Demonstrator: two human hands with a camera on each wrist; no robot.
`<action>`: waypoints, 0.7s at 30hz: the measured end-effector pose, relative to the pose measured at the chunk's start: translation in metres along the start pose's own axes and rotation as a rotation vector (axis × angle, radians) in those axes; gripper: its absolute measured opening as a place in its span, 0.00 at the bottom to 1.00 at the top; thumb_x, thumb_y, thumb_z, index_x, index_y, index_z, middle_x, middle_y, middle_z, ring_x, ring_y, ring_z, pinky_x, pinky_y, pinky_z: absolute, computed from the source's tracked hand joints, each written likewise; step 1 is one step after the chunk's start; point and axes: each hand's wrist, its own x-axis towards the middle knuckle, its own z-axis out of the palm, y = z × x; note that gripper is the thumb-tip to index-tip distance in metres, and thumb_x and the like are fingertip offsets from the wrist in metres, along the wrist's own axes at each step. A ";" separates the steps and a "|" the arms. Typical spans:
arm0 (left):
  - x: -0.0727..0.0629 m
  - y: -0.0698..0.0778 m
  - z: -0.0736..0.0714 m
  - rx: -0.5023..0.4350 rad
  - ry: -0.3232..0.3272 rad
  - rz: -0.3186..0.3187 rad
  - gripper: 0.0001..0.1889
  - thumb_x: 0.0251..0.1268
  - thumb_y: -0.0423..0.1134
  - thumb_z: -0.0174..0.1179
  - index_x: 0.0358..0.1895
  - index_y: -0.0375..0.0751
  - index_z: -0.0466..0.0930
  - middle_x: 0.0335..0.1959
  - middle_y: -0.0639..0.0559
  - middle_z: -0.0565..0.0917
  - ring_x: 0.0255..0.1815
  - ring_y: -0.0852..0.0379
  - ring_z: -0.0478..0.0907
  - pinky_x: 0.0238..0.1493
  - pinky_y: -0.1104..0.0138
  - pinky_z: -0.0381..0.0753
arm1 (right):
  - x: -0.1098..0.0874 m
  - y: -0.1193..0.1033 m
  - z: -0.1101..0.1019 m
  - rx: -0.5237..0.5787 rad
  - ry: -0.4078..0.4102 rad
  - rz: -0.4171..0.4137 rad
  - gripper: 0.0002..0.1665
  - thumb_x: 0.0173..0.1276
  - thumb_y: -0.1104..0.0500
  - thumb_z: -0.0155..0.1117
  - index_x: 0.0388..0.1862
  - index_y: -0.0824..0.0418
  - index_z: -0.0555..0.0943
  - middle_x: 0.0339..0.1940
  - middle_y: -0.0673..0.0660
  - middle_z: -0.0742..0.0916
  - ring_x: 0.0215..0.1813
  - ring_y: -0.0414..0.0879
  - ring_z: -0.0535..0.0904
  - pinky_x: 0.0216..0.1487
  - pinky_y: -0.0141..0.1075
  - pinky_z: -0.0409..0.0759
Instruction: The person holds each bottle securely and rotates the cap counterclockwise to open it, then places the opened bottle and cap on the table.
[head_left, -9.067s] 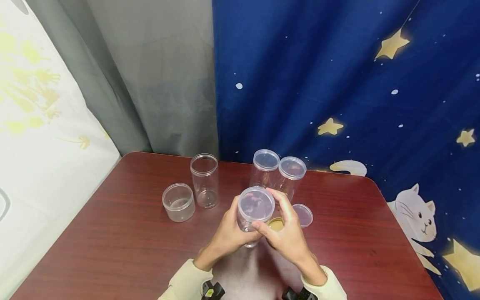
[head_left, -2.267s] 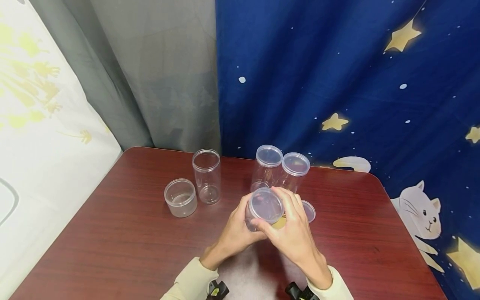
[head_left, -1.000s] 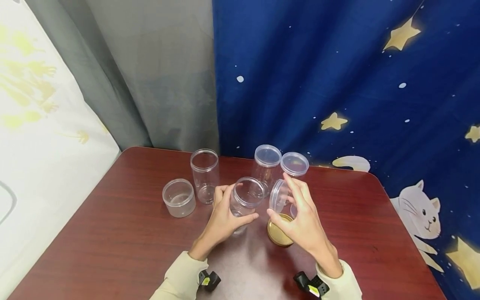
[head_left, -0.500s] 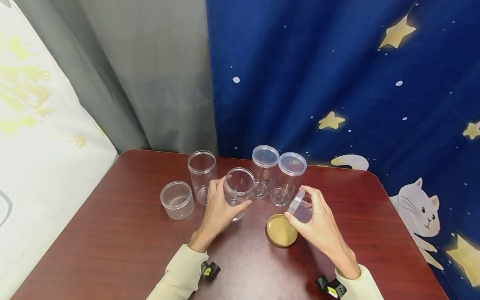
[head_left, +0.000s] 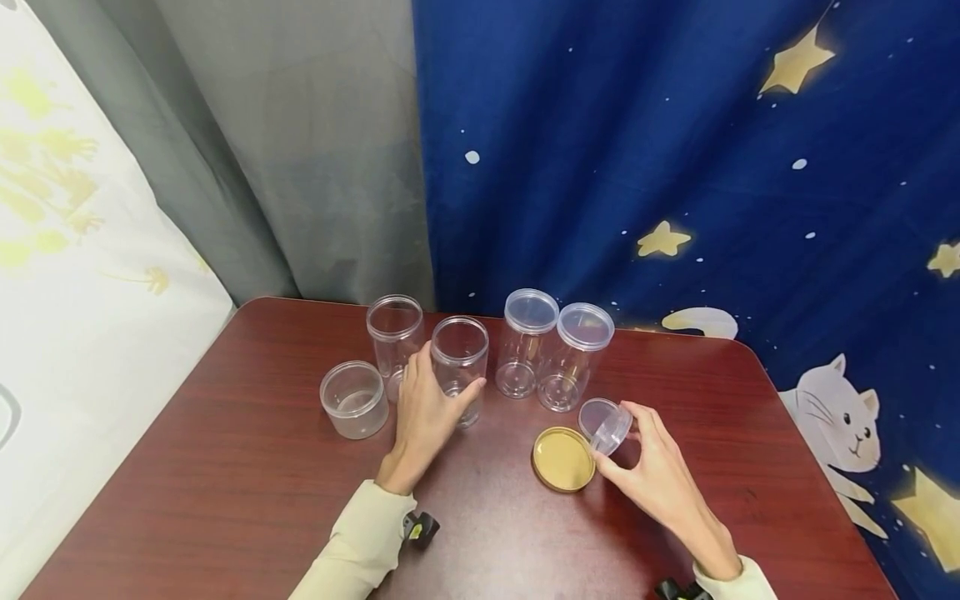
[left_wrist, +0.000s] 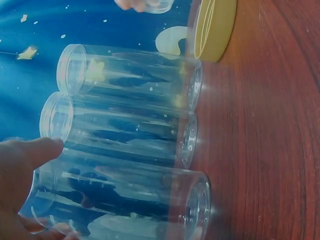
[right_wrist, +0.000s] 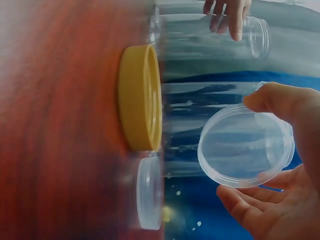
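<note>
My left hand (head_left: pixel 426 408) grips an uncapped clear plastic jar (head_left: pixel 467 354), thumb on its near side and fingers round the back near the top. In the left wrist view this jar (left_wrist: pixel 135 200) stands upright, its base at the tabletop. My right hand (head_left: pixel 660 475) pinches a clear screw lid (right_wrist: pixel 245 145) by its edge, thumb on one side and fingers on the other. That lid is tilted and overlaps a second clear lid (head_left: pixel 595 414) lying on the table. Just left of them lies a gold lid (head_left: pixel 564 460), hollow side up.
Two tall clear jars with lids, one left (head_left: pixel 529 346) and one right (head_left: pixel 576 358), stand close together at the back. Left of my left hand are a tall uncapped jar (head_left: pixel 393 337) and a short wide jar (head_left: pixel 355 404). Curtains hang behind the wooden table (head_left: pixel 247 483).
Both hands held the jar together; its lid has come off in my right hand, which moved right and down. My left hand carried the jar left and back, beside the other uncapped tall jar.
</note>
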 end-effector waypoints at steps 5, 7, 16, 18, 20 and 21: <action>0.003 -0.003 0.001 0.024 0.039 -0.023 0.47 0.45 0.50 0.78 0.66 0.30 0.66 0.52 0.34 0.78 0.54 0.36 0.74 0.58 0.46 0.71 | -0.008 0.008 0.001 -0.024 -0.052 0.066 0.46 0.46 0.57 0.82 0.61 0.69 0.69 0.49 0.63 0.81 0.47 0.55 0.83 0.48 0.52 0.82; 0.005 -0.004 0.001 0.041 0.047 -0.038 0.48 0.46 0.51 0.77 0.67 0.30 0.64 0.53 0.34 0.77 0.55 0.35 0.74 0.59 0.46 0.71 | -0.011 0.010 0.001 -0.032 -0.084 0.091 0.46 0.47 0.56 0.82 0.61 0.68 0.69 0.49 0.63 0.82 0.46 0.55 0.84 0.49 0.52 0.82; 0.013 -0.015 0.000 0.075 0.095 -0.040 0.49 0.47 0.49 0.77 0.67 0.26 0.61 0.53 0.31 0.74 0.56 0.34 0.72 0.61 0.46 0.70 | -0.016 0.018 0.001 -0.084 -0.158 0.118 0.44 0.50 0.51 0.81 0.60 0.69 0.71 0.49 0.64 0.82 0.43 0.54 0.82 0.46 0.50 0.82; 0.013 -0.016 -0.001 0.071 0.099 -0.040 0.49 0.47 0.49 0.78 0.67 0.25 0.60 0.54 0.30 0.74 0.56 0.33 0.72 0.62 0.46 0.70 | -0.016 0.019 0.002 -0.092 -0.157 0.110 0.44 0.50 0.50 0.81 0.60 0.69 0.71 0.49 0.63 0.82 0.42 0.52 0.82 0.45 0.48 0.82; 0.014 -0.017 -0.002 0.067 0.103 -0.040 0.49 0.47 0.48 0.78 0.67 0.25 0.60 0.54 0.29 0.74 0.57 0.33 0.71 0.63 0.46 0.69 | -0.016 0.020 0.001 -0.102 -0.160 0.104 0.44 0.50 0.49 0.81 0.60 0.68 0.71 0.49 0.63 0.82 0.42 0.52 0.81 0.44 0.47 0.82; 0.014 -0.018 -0.002 0.069 0.104 -0.041 0.49 0.47 0.47 0.78 0.67 0.25 0.60 0.54 0.29 0.74 0.58 0.32 0.71 0.63 0.46 0.69 | -0.016 0.020 0.001 -0.108 -0.163 0.103 0.44 0.50 0.49 0.81 0.60 0.69 0.71 0.49 0.63 0.82 0.43 0.52 0.81 0.44 0.48 0.81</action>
